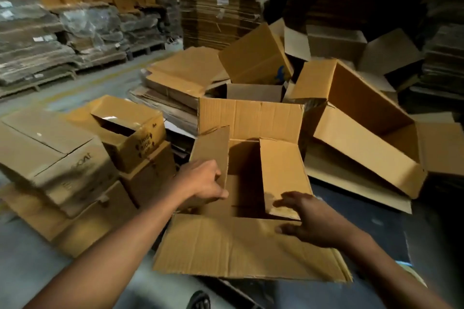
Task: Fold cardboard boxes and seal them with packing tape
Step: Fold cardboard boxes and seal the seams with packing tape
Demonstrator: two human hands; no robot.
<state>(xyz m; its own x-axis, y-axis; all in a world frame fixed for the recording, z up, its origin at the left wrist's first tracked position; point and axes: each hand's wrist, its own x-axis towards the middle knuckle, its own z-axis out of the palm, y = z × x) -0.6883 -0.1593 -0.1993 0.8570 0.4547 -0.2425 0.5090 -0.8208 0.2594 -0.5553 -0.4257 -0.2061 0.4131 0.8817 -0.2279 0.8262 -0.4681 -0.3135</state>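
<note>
Far left: shelves of wrapped flat stock [37, 40] stand on pallets along the far-left wall.
Left stack: closed cardboard boxes [52, 158] sit piled on the floor at the left, just beside the left forearm; one box [130, 130] on top has its lid partly open and dark print on its side.
Left hand: the left hand [200, 183] grips the left flap [213, 150] of the open box, fingers curled over the flap's near edge with the thumb on its inner side; the flap stands tilted up.
Open box: the open box [251, 118] lies in the middle, straight in front of the person, between the two hands, top open and inside in shadow; its far flap stands upright and its near flap [238, 246] is laid out flat toward the person.
Right flap: the right flap [283, 170] slants down into the opening.
Right hand: the right hand [308, 221] is spread, fingers straight, touching the near end of the right flap where it meets the near flap; it pinches nothing.
Far middle: flattened cartons [183, 78] and tipped open boxes [256, 57] lie behind the open box, with tall stacks of flat cardboard [216, 2] beyond.
Right: a large open carton [364, 128] lies on its side to the right of the open box, near but apart from the right hand.
</note>
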